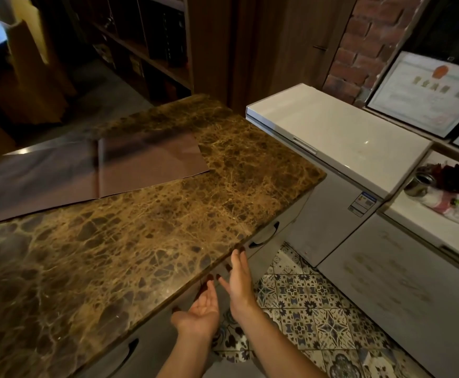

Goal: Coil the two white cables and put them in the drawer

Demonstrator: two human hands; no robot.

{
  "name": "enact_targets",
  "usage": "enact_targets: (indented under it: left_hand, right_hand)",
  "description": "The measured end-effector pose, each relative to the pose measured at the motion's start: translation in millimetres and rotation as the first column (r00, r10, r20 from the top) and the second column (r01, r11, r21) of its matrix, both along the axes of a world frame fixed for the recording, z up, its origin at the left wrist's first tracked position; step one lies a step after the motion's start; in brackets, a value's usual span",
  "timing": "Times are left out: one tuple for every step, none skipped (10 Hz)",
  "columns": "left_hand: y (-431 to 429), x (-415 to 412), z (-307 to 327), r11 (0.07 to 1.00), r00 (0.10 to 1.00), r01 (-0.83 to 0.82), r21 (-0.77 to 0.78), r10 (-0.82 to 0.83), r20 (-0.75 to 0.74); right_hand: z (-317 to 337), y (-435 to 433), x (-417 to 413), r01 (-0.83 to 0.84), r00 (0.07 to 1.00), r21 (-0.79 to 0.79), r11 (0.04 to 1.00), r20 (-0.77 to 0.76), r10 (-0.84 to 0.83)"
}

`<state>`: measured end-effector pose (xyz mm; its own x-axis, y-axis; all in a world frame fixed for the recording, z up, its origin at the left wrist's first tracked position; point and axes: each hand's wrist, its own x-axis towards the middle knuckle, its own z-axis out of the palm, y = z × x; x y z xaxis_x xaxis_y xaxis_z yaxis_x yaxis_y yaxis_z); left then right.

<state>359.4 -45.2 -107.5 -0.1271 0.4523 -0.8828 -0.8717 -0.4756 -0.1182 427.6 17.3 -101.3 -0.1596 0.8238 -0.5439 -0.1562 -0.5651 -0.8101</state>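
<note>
No white cable shows anywhere in view. My left hand (199,309) is palm up with relaxed fingers, its fingertips reaching under the front edge of the brown marble counter (130,241). My right hand (240,279) is beside it, fingers straight, held against the grey cabinet front just below the counter edge. Neither hand holds anything. A grey drawer front with a dark curved handle (263,237) sits to the right of my hands and looks closed. Another handle (126,356) shows lower left. What lies under the counter edge between my hands is hidden.
A dark brown sheet (130,167) lies on the counter's far left. A white chest freezer (332,137) stands right of the counter, with a second white unit (414,268) nearer carrying a metal cup and bags. Patterned floor tiles (318,323) lie below. Framed certificates lean at the upper right.
</note>
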Motion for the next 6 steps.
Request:
enact_targets:
  left_hand:
    - [3, 2, 4, 1.000, 0.999, 0.027, -0.016, -0.028, -0.022]
    - [5, 9, 6, 0.996, 0.994, 0.090, -0.004, -0.091, -0.061]
    - [7, 17, 5, 0.978, 0.965, 0.210, -0.005, -0.208, -0.158]
    - [15, 28, 9, 0.925, 0.871, 0.378, -0.031, -0.367, -0.326]
    - [24, 41, 11, 0.803, 0.649, 0.586, -0.109, -0.545, -0.532]
    - [41, 52, 33, 0.671, 0.373, 0.704, -0.235, -0.630, -0.681]
  right_hand:
    - [-1, 2, 3, -0.027, 1.000, 0.016, 1.000, 0.010, 0.027]
    - [-6, 4, 9, -0.047, 0.997, 0.040, 0.998, 0.059, 0.045]
    - [-9, 8, 15, -0.064, 0.987, 0.106, 0.992, 0.151, 0.047]
    - [2, 16, 29, -0.117, 0.949, 0.206, 0.971, 0.312, 0.048]
    - [13, 30, 49, -0.210, 0.871, 0.305, 0.929, 0.489, 0.037]
    - [38, 54, 68, -0.289, 0.793, 0.387, 0.876, 0.610, -0.007]
